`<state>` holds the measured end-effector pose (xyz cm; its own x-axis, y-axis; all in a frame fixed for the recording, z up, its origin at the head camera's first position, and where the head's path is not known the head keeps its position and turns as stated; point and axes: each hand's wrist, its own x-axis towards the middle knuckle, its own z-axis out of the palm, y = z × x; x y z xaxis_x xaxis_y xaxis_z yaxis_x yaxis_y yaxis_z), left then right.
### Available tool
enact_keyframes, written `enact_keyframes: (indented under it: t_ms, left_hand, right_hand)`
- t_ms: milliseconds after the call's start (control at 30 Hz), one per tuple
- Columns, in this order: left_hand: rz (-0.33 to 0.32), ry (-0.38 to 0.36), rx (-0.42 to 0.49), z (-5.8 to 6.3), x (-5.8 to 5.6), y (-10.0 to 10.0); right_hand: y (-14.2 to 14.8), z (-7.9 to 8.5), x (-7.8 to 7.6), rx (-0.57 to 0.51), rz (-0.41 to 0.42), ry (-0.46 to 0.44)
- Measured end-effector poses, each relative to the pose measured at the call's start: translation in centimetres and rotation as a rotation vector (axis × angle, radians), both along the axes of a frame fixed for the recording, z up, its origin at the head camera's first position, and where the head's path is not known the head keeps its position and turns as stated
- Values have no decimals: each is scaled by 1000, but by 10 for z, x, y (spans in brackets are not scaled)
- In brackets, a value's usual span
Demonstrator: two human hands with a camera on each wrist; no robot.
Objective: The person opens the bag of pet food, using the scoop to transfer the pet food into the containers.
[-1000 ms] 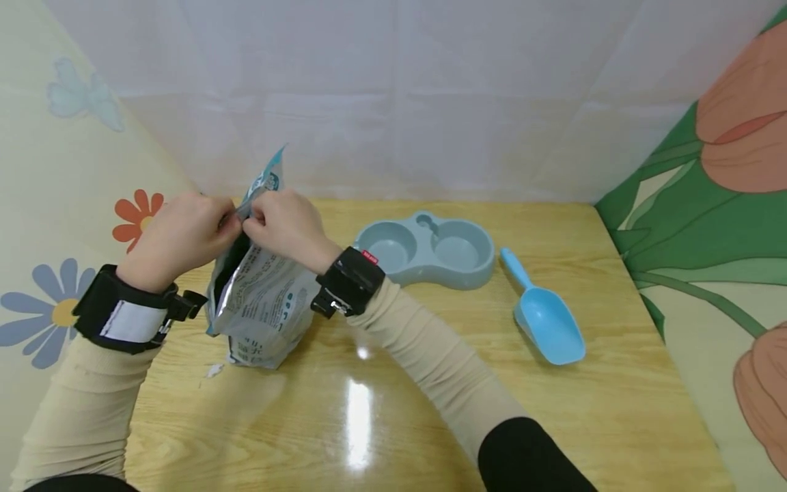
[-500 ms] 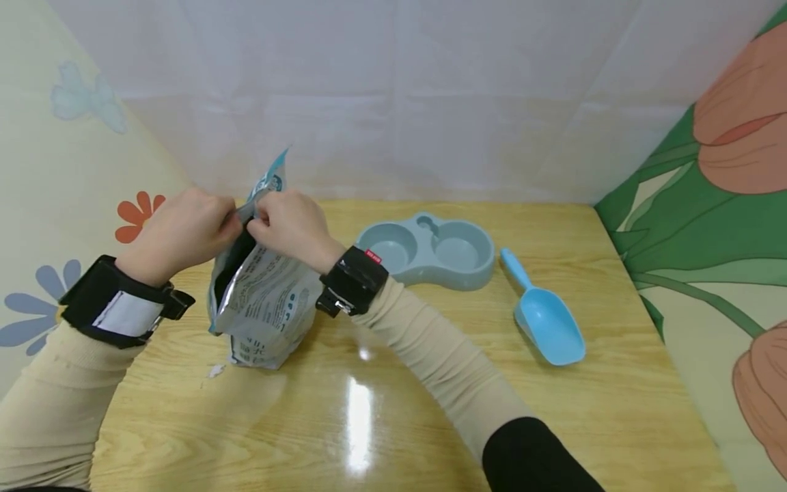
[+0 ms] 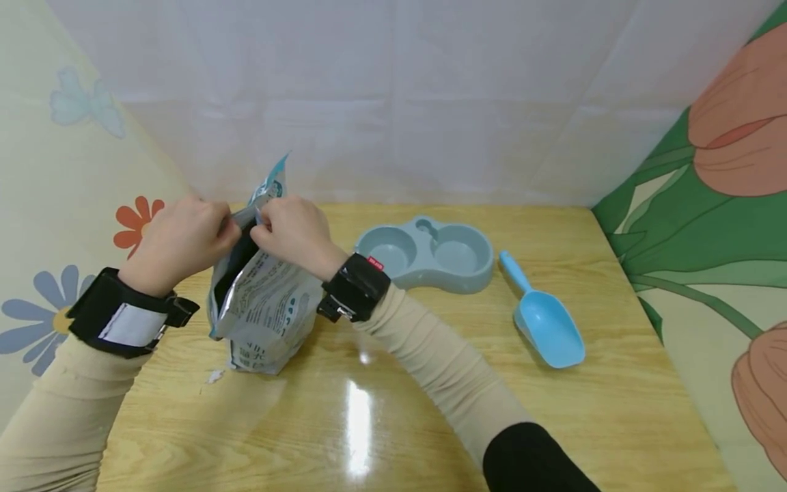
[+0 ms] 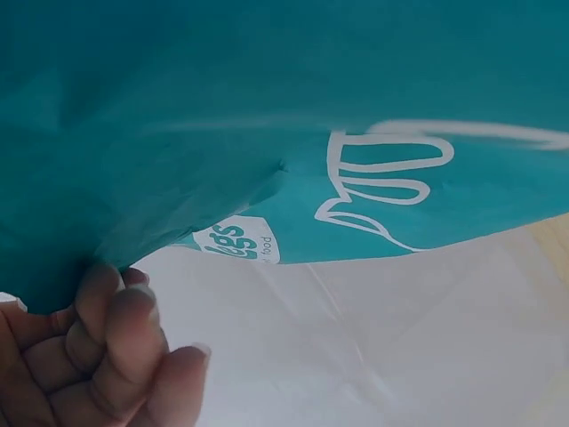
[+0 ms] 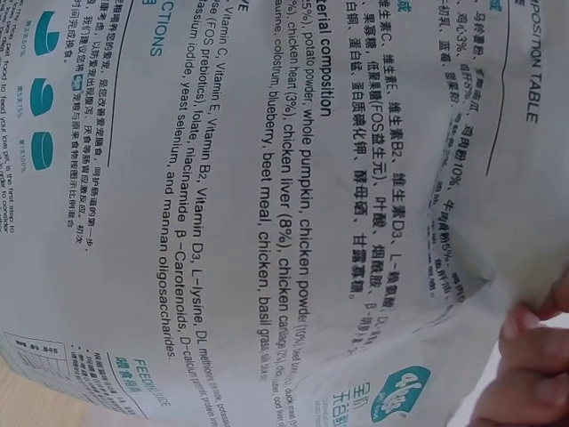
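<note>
A pet food bag (image 3: 270,307), silvery white with printed text on one face and teal on the other, stands at the left of the table. Its mouth gapes, showing a dark inside. My left hand (image 3: 184,239) pinches the far-left side of the mouth; in the left wrist view its curled fingers (image 4: 124,347) grip the edge of the teal face (image 4: 267,80). My right hand (image 3: 295,229) pinches the opposite edge. The right wrist view shows the text face (image 5: 240,205) filling the frame, with fingertips (image 5: 524,374) at its rim. What the bag contains is hidden.
A grey-blue double pet bowl (image 3: 424,263) sits behind my right wrist. Right of it lies a light blue scoop (image 3: 549,324). A small white scrap (image 3: 214,376) is beside the bag's base. Cloth-covered walls border the wooden table (image 3: 393,424) behind and at both sides.
The bag's mouth has widened, with my hands slightly farther apart. The left forearm has shifted a little left. Bowl and scoop stay where they were.
</note>
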<state>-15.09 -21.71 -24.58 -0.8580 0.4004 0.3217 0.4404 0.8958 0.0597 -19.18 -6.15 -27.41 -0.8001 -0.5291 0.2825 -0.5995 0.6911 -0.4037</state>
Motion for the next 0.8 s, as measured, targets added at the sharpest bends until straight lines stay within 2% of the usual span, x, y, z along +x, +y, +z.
enact_keyframes:
  t_ms: [233, 333, 433, 567, 700, 800]
  left_hand:
    - [15, 28, 15, -2, 0, -1]
    - [3, 16, 26, -2, 0, -3]
    - [-39, -45, 56, 0, 0, -6]
    - [-86, -185, 83, 7, -2, -11]
    - [-43, -313, 60, 16, -8, -14]
    - [-23, -324, 39, 20, -14, -13]
  right_hand:
    - [2, -2, 1, -24, -2, 9]
    - [1, -2, 0, -24, 6, 1]
    - [0, -3, -1, -37, 28, -12]
    - [-5, -6, -4, -61, 66, -32]
    - [-11, -3, -10, -46, 73, -62]
    - [-13, -1, -17, -32, 61, -70]
